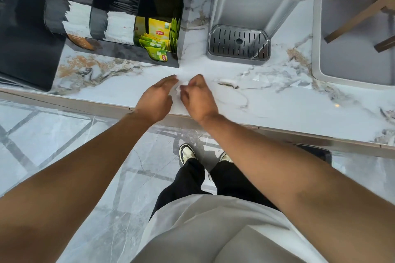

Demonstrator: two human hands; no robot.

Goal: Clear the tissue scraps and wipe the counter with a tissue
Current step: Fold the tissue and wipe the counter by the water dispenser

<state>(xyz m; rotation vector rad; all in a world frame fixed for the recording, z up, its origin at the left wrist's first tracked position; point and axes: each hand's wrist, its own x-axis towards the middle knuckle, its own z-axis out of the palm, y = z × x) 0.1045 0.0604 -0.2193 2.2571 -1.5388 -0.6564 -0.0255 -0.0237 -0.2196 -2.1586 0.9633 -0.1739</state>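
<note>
Both hands meet over the near part of the counter [277, 100]. The left hand [157, 97] lies fairly flat, fingers loosely extended and holding nothing that shows. The right hand [197, 95] is curled, fingertips pinched toward a small white tissue [178, 89] that sits in the narrow gap between the two hands; whether the pinch has closed on it I cannot tell.

The tissue looks crumpled, thin and nearly weightless. It should crush at a touch and tear if dragged, so a light pinch on its bunched top, with the left hand cupping from the side, seems the safest hold. White on pale stone, it is easy to lose sight of.

The counter is glossy veined marble, hard and slick, so scraps will likely slide rather than catch. Right of the right hand, faint pale flecks [303, 83] may be more scraps, though too blurred to say.
</note>
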